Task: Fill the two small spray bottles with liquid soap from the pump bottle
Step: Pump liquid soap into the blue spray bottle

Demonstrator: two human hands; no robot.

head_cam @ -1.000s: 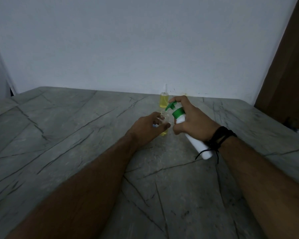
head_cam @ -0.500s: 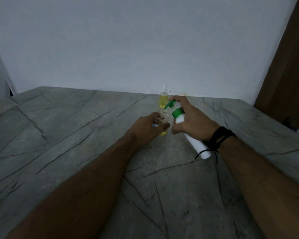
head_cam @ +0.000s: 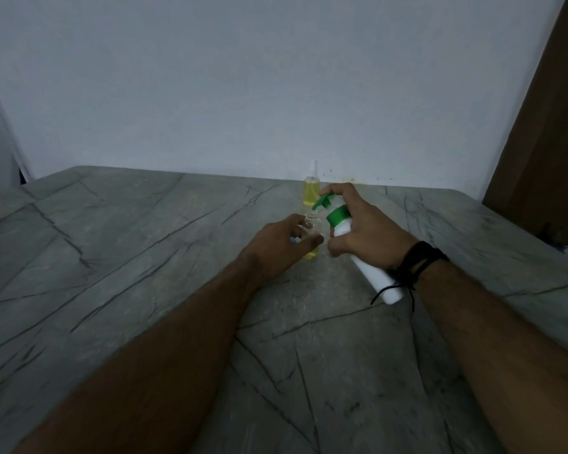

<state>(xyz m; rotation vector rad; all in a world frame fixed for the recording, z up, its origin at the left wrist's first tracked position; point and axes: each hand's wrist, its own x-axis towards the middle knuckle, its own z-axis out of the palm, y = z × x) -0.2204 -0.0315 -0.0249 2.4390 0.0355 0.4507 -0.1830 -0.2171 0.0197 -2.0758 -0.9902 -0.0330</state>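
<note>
The left hand (head_cam: 281, 245) grips the open spray bottle (head_cam: 312, 234), upright on the counter (head_cam: 145, 240). The right hand (head_cam: 364, 231) clasps the pump bottle (head_cam: 361, 253), tilted, its nozzle (head_cam: 320, 204) directly above the bottle's mouth.

Filled spray bottle (head_cam: 311, 191) stands just behind both hands.

Table (head_cam: 145, 257) matt veined stone; pump bottle (head_cam: 371, 273) smooth white plastic; wall (head_cam: 243, 77) matt.
</note>
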